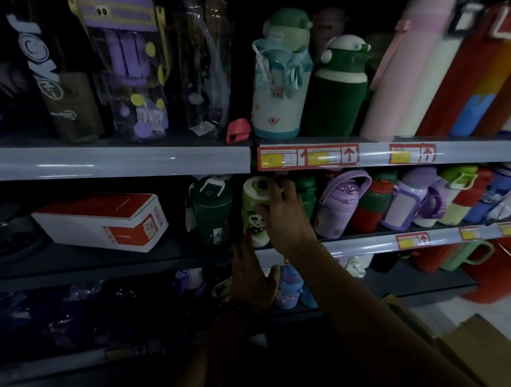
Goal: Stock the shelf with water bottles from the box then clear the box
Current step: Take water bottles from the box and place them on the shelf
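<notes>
Centre frame, middle shelf (364,242): green panda bottle (249,202), upright. Gripped mid-body by right hand (285,215), fingers curled round; left hand (252,279) below, fingers spread. Probably light, stiff, slick; best held mid-body, not lid (256,184).

A red-and-white carton (99,220) lies on its side. Yellow price labels (308,160) with red arrows sit just below-right of a red strap loop (238,131).

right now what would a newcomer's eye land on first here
The right hand gripping a light green panda bottle on the middle shelf, with the left hand open just below it. Left of that lies a red-and-white box; a tall pink flask leans at top right.
</notes>
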Available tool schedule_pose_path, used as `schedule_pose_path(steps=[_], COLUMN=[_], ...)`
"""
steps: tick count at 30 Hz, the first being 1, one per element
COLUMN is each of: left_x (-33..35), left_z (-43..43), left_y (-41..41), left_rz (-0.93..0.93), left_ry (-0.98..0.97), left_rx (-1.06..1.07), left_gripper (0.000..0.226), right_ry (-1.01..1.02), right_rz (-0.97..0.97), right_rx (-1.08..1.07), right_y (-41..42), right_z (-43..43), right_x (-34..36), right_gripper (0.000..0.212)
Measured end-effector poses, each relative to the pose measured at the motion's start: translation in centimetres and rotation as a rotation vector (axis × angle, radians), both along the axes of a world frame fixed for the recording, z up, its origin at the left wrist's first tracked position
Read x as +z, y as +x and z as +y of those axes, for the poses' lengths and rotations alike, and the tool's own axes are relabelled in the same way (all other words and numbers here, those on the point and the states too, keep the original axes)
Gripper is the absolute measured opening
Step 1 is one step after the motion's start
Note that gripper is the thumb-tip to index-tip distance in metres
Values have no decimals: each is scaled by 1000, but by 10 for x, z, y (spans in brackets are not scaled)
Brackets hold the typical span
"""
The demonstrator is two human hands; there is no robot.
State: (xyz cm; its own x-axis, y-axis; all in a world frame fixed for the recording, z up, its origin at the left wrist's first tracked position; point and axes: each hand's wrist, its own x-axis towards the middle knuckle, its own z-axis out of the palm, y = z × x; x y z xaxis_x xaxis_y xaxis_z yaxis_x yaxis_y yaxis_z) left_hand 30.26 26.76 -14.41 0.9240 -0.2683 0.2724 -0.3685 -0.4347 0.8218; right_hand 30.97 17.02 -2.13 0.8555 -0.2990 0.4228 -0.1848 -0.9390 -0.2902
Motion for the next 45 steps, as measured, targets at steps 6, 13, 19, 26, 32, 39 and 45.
schedule_pose_path(steps=[6, 13, 19, 26, 32, 39, 45], left_x=[-6, 16, 39, 80, 122, 144, 124], left_z=[-6, 5, 7, -14, -37, -86, -141], left_y=[2, 1, -10, -40, -74, -125, -190], left_rz=[1, 146, 220, 228, 218, 61, 108], left_ry=[61, 24, -59, -145, -197, -160, -46], left_rx=[33, -48, -120, -267, -466, -704, -983], left_gripper=[103, 89, 77, 29, 15, 12, 18], right_ry=[86, 135, 109, 330, 513, 676, 842], right_rz=[36, -72, -121, -197, -323, -449, -436], right_rx=[21, 37, -15, -67, -142, -183, -307], right_y=[-4, -24, -68, -111, -152, -241, -340], right_z=[-7, -15, -25, -39, -51, -89, -131], right_x=[-6, 1, 1, 17, 33, 28, -4], right_gripper=[72, 63, 47, 23, 21, 18, 17])
